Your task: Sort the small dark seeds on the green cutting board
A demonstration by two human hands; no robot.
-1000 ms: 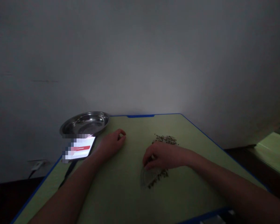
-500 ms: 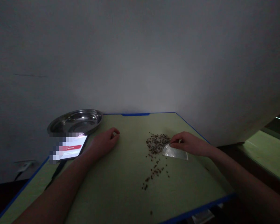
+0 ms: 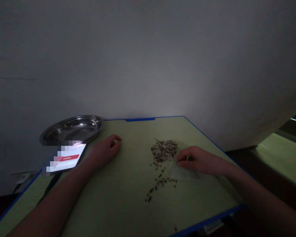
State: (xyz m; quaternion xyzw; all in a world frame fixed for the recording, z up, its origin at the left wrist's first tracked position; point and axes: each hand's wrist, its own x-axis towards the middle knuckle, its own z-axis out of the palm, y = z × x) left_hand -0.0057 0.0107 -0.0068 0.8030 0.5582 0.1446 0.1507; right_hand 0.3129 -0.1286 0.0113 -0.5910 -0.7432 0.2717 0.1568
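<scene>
My right hand (image 3: pixel 193 159) pinches the upper edge of a thin clear plastic piece (image 3: pixel 184 173), which looks flat against the table and is hard to see. Whether it is a small bag or a sheet I cannot tell. Just left of those fingertips lies a pile of small dark and pale grains (image 3: pixel 164 150), and a trail of loose dark grains (image 3: pixel 160 183) runs toward me. My left hand (image 3: pixel 108 146) rests on the table to the left of the pile. Its fingers curl toward the thumb, with nothing visible in them.
A shiny metal basin (image 3: pixel 72 130) stands at the far left corner. Before it, beside my left forearm, lies a tablet or phone (image 3: pixel 70 158) with a lit screen. The pale green table (image 3: pixel 113 200) has blue edging and meets a grey wall (image 3: pixel 143 65).
My right hand has come nearer to me with the plastic piece, away from the pile's edge. The plastic lies flatter and shines less. My left hand keeps its pose; the view has shifted slightly.
</scene>
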